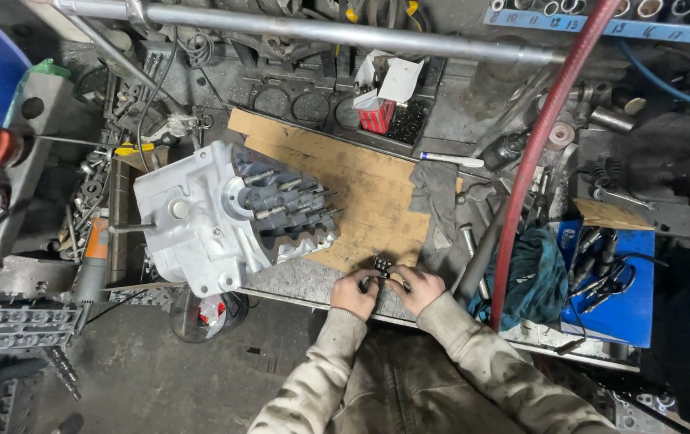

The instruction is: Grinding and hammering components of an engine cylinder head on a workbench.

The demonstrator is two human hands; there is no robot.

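My left hand (354, 292) and my right hand (417, 287) meet at the near edge of the workbench, both closed around a small dark metal part (380, 266) that sticks up between the fingers. Left of them a large silver cylinder head (200, 217) lies tilted on the bench, several valve stems (289, 197) pointing right. Under and behind it lies a brown cardboard sheet (361, 181). Both my sleeves are dirty beige.
A red hose (534, 153) runs diagonally from top right to the bench edge. A teal rag (534, 277), a blue tray of tools (618, 281), a grey rag (435, 189), a red-and-white box (381, 100), a white marker (451, 160) and a steel pipe (321, 30) surround the work spot.
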